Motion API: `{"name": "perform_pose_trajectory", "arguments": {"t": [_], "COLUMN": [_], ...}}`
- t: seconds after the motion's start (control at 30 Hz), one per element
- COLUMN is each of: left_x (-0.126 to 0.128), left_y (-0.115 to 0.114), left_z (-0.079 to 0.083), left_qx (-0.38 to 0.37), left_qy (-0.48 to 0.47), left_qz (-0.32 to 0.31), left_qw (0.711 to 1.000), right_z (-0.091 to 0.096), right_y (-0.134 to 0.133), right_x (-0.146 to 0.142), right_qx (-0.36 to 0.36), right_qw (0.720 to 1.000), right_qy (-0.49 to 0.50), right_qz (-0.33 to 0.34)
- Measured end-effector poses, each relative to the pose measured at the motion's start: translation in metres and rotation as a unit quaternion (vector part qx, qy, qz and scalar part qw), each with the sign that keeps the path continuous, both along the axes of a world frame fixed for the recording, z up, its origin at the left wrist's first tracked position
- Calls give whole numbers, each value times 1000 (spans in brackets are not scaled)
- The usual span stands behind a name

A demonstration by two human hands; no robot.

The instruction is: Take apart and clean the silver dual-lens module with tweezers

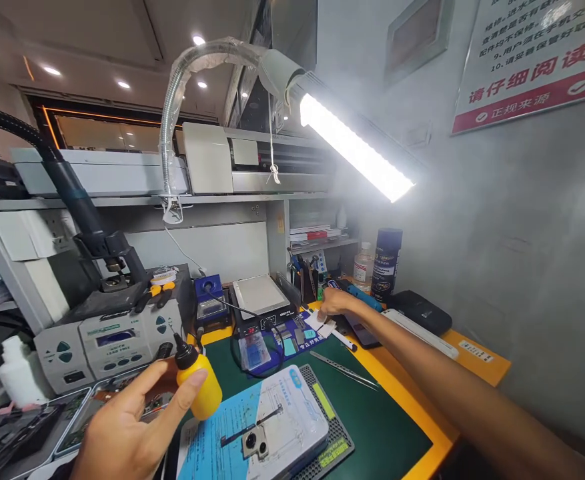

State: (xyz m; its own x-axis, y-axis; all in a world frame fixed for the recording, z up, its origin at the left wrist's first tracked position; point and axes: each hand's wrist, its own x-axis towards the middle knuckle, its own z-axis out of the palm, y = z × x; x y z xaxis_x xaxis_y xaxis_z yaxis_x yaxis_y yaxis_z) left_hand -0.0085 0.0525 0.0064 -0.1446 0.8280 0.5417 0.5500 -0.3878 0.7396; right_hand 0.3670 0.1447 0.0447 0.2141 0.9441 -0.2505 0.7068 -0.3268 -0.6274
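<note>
My left hand (131,421) grips a small yellow bottle (206,390) with a black cap and a thin needle tip, tilted slightly above the bench. To its right, a phone camera module (255,441) with a dark flex cable (252,425) lies on a white and blue box (292,410). My right hand (336,303) reaches to the back right. Its fingers bend down together at some small white sheets (322,325); what lies between the fingertips is hidden. Metal tweezers (345,370) rest on the green mat (377,413) below my right forearm.
A lit lamp (355,147) hangs overhead. Behind the mat stand a heating plate (262,300) and a blue soldering-iron stand (209,300). A grey soldering station (117,343) is at left. A spray can (386,265) and a clear bottle (362,265) stand by the wall.
</note>
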Motion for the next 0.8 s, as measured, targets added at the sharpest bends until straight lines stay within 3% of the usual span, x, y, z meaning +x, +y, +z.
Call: {"name": "perform_pose_trajectory", "arguments": {"t": [0.1,0.23,0.37,0.5,0.6,0.8], "left_x": [-3,1,13,25,28,26], "left_y": [-2,-9,-20,-34,-41,-36], "left_z": [0,2,10,30,40,36], "left_qx": [-47,-47,-82,-193,-268,-345], "left_qy": [20,31,-53,-224,-335,-300], "left_qz": [-78,-109,-140,-215,-252,-233], "left_qw": [996,992,985,931,867,859], "right_z": [0,-1,1,7,9,9], "right_y": [-10,-35,-60,-74,-79,-87], "right_x": [0,-7,-32,-72,-103,-146], "right_qx": [5,23,36,40,37,54], "right_qw": [998,983,950,906,877,839], "right_qy": [56,162,269,361,410,486], "right_qz": [22,84,154,219,246,239]}}
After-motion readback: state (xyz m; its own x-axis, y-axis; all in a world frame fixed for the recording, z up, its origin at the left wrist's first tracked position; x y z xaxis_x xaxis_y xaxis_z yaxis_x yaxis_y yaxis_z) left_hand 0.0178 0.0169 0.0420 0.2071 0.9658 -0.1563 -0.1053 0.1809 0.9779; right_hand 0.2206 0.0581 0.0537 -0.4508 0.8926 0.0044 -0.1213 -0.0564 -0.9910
